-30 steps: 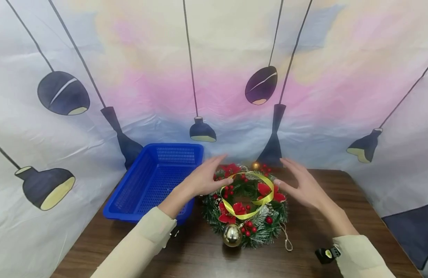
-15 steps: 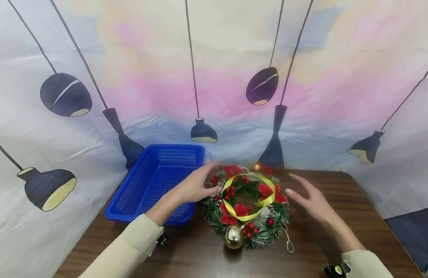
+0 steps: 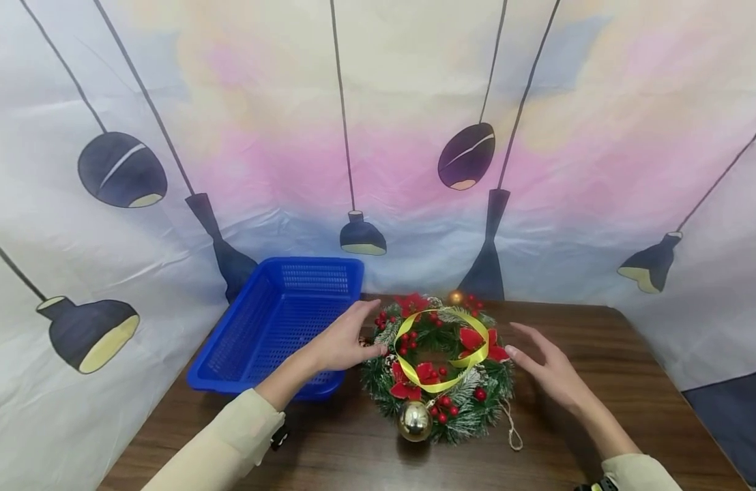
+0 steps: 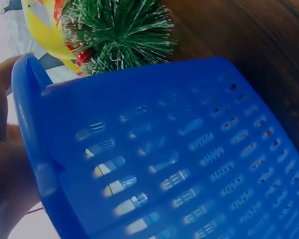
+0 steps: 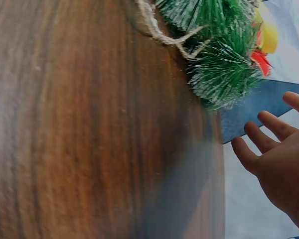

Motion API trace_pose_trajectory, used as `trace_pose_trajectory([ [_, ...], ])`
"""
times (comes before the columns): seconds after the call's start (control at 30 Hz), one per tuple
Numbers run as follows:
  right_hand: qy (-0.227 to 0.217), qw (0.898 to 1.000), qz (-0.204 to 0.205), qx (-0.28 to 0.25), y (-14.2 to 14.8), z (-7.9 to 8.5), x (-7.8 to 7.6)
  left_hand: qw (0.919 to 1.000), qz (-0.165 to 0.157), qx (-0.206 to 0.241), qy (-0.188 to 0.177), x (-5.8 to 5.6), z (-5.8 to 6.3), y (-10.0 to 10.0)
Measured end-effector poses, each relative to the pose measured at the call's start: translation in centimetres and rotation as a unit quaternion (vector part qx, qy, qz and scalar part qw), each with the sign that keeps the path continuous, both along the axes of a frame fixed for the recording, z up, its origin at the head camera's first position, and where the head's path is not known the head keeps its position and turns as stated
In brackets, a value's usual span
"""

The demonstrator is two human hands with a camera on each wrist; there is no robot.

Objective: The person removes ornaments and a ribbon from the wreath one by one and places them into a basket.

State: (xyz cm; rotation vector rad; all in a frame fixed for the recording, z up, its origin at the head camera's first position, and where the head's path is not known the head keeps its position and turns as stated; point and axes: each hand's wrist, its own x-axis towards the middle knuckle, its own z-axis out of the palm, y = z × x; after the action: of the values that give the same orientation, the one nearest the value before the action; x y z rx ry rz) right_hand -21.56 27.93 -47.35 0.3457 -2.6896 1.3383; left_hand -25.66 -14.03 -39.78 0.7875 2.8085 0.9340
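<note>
Wreath and two hands, head and wrist views. The wreath (image 3: pixel 469 390) lay flat on the table (image 3: pixel 353 450) and served as the landmark for all positions. A yellow ribbon (image 3: pixel 475 356) formed a loose loop over its top, around the central hole. Red flowers (image 3: pixel 473 339) and berries (image 3: pixel 445 410) dotted its foliage; a large gold ball (image 3: pixel 414 421) sat at its near edge, a small ball (image 3: pixel 456 297) at its far edge. A cord (image 5: pixel 163 38) trailed onto the wood from its near right side.

The left hand (image 3: pixel 341 342) was at the wreath's left edge, fingers extended and thumb held apart from them, pinching nothing; whether the thumb touched the foliage could not be told. In the left wrist view, much of this hand was hidden by the basket (image 3: pixel 230 334), which stood just left of the wreath.

The right hand (image 3: pixel 550 368) was near the wreath's right edge, fingers spread and grasping nothing; the right wrist view showed a gap between fingertips and foliage. Both sleeves (image 3: pixel 221 443) were cream. Behind the wreath rose a pastel backdrop (image 3: pixel 409 88) bearing pictured dark lamps (image 3: pixel 362 239).
</note>
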Motion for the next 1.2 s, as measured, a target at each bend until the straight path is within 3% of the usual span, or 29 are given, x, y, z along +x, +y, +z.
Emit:
trace_pose_trajectory([
  [0.1,0.003,1.000,0.001,-0.002,-0.1,-0.3,0.0,0.9996,-0.015,-0.021,-0.008,0.0,-0.1,-0.2],
  [0.5,0.008,1.000,0.003,-0.017,-0.3,-0.5,-0.1,0.9968,-0.014,-0.076,0.020,0.1,-0.1,-0.7],
  [0.77,0.004,1.000,0.006,-0.029,-0.3,-1.3,-0.3,0.9870,-0.015,-0.151,0.055,0.0,-0.1,-0.1],
  [1.2,0.002,0.999,0.003,-0.034,-0.3,-1.5,-0.2,0.9888,-0.054,-0.110,0.086,-1.3,-1.2,-0.4],
])
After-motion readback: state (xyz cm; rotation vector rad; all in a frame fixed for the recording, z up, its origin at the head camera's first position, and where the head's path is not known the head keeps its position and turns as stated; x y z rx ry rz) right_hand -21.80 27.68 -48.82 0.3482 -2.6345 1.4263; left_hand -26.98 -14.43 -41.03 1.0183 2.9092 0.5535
